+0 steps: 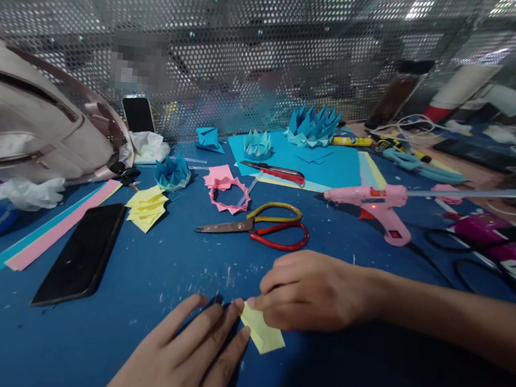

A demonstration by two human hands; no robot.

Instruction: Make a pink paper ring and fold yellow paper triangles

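Observation:
A small folded piece of yellow paper [263, 331] lies on the blue tabletop close in front of me. My right hand [312, 293] is closed, its fingers curled, with thumb and fingertips pressed on the paper's upper left corner. From the lower left comes my left hand [197, 352], fingers stretched out and spread, the index fingertip and thumb touching the paper's left edge. Just beyond the hands lie scissors [255, 225] with one yellow and one red handle. A stack of folded yellow pieces [147, 207] sits farther left.
A black phone [81, 255] and paper strips [61, 223] lie left, near a pale bag [33, 111]. A pink ring of folded paper [229, 195], blue folded-paper rings [312, 127] and a red cutter [278, 172] are behind. At right stands a pink glue gun [375, 206] with its cord.

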